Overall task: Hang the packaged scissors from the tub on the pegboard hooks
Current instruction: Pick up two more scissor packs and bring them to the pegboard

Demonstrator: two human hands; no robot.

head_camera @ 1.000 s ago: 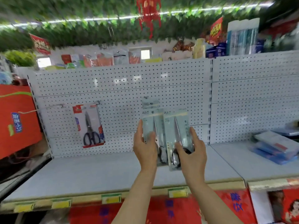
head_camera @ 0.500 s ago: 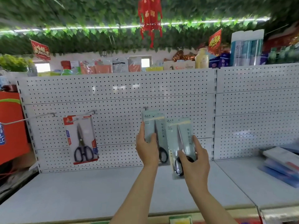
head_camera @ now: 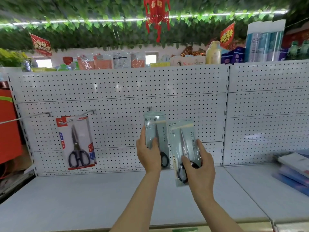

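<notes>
My left hand (head_camera: 148, 154) grips a grey pack of scissors (head_camera: 156, 131) by its lower half. The pack's top hole sits on the centre hook (head_camera: 150, 108) of the white pegboard (head_camera: 117, 84). My right hand (head_camera: 199, 164) holds a second grey scissors pack (head_camera: 183, 139) just to the right, thumb across its front, free of any hook. A red-and-white scissors pack (head_camera: 77, 141) hangs on a hook at the left. No tub is in view.
Two bare hooks (head_camera: 40, 114) stick out of the pegboard at the left. A white shelf (head_camera: 100, 198) runs below my arms. Blue and white packets (head_camera: 294, 169) lie on the shelf at the right. An orange box (head_camera: 8, 124) stands at the left edge.
The view has drawn closer to the pegboard. The left pack has gone up onto the centre hook. The right pack has dropped slightly lower beside it.
</notes>
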